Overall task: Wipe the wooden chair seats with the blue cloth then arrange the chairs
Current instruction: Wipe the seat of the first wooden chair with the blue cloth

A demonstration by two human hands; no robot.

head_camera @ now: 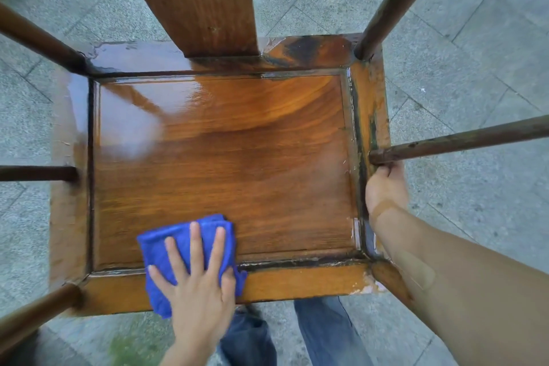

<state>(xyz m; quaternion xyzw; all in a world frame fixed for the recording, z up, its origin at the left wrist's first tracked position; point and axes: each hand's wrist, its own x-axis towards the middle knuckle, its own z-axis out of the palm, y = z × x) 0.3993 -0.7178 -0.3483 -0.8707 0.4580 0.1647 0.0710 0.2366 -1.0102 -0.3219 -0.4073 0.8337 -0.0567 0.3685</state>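
Observation:
I look straight down on a wooden chair seat (225, 163), glossy and wet, with worn dark patches along its right and back frame. My left hand (199, 285) lies flat with fingers spread on the folded blue cloth (166, 258), pressing it onto the seat's front edge left of centre. My right hand (386, 187) grips the base of the right armrest post (463, 140) at the seat's right rail. The broad back splat (196, 0) rises at the far side.
Round wooden posts stand at the seat's corners and sides, such as the back right post (398, 0). Grey stone paving (475, 53) surrounds the chair. My jeans-clad legs (320, 336) stand just in front of the seat.

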